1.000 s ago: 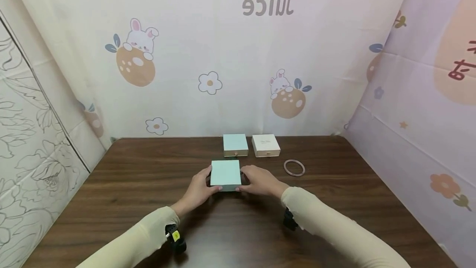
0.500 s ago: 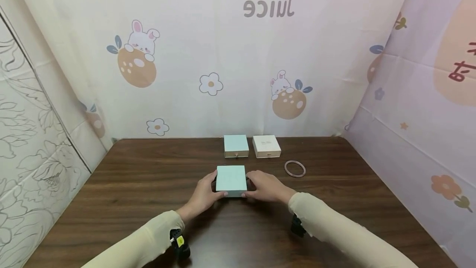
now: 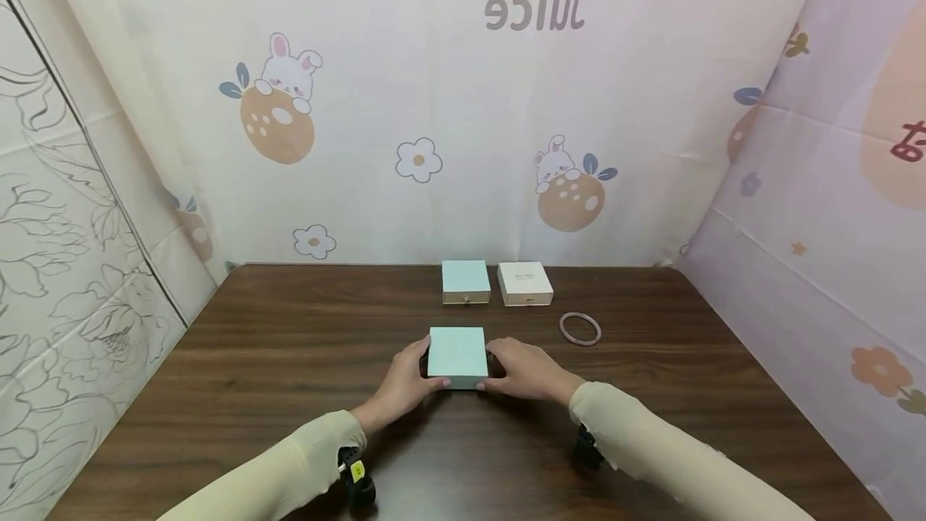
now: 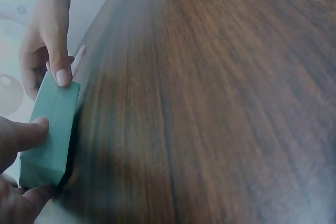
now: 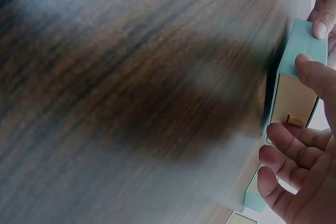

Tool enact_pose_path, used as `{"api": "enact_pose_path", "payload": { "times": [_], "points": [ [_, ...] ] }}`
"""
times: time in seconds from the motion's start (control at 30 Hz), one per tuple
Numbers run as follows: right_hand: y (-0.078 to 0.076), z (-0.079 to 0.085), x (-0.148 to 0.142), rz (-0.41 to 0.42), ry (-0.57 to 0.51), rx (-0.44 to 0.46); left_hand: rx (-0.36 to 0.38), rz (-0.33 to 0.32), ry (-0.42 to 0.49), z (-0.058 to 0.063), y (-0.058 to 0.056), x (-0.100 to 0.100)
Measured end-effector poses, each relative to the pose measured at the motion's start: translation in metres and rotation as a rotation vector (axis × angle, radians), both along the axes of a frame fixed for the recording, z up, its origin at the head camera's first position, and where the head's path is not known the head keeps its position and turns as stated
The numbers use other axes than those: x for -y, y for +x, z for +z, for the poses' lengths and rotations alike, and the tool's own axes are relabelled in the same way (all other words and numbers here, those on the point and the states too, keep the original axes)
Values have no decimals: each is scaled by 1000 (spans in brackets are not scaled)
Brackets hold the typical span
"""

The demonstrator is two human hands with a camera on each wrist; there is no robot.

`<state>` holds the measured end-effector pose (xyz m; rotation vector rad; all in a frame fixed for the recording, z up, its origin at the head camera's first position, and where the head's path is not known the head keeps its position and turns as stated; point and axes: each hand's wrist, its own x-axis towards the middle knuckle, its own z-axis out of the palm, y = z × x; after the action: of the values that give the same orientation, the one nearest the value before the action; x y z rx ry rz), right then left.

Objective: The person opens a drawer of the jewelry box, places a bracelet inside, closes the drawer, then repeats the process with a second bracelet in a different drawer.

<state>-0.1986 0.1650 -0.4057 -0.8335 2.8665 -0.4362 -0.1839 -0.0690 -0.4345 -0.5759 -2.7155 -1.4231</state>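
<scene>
A mint-green drawer-style box (image 3: pixel 458 352) lies on the wooden table between both hands. My left hand (image 3: pixel 405 380) grips its left end, thumb on the front face and fingers at the side. From the right, my right hand (image 3: pixel 531 370) holds the other end, its thumb on the front face. In the right wrist view, the box's cream drawer end (image 5: pixel 294 98) shows a small pull tab (image 5: pixel 295 121). Fingers of the right hand (image 5: pixel 302 156) are curled beside that tab, the lower ones apart from the box.
Behind stand a second mint box (image 3: pixel 465 276) with a small knob and a white box (image 3: pixel 524 283) with faint lettering. A pinkish bangle (image 3: pixel 580 329) lies to the right. Printed cloth (image 3: pixel 477 103) hangs along the table's back edge.
Both hands have drawn the mint box toward the person and slightly right. The other boxes and the bangle stay in place, while the head view has shifted a little.
</scene>
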Motion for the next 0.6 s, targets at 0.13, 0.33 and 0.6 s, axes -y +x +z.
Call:
{"api": "enact_pose_path", "payload": {
  "times": [0.13,0.33,0.6],
  "points": [
    [0,-1,-1,0,2,1,2,3,-3,-2,0,-1],
    [0,-3,-1,-5,-2,10,-5,7,-10,-3,-1,-2],
    [-2,-7,-2,4,-14,15,-6,17,-14,-4,-2,-3]
  ]
}}
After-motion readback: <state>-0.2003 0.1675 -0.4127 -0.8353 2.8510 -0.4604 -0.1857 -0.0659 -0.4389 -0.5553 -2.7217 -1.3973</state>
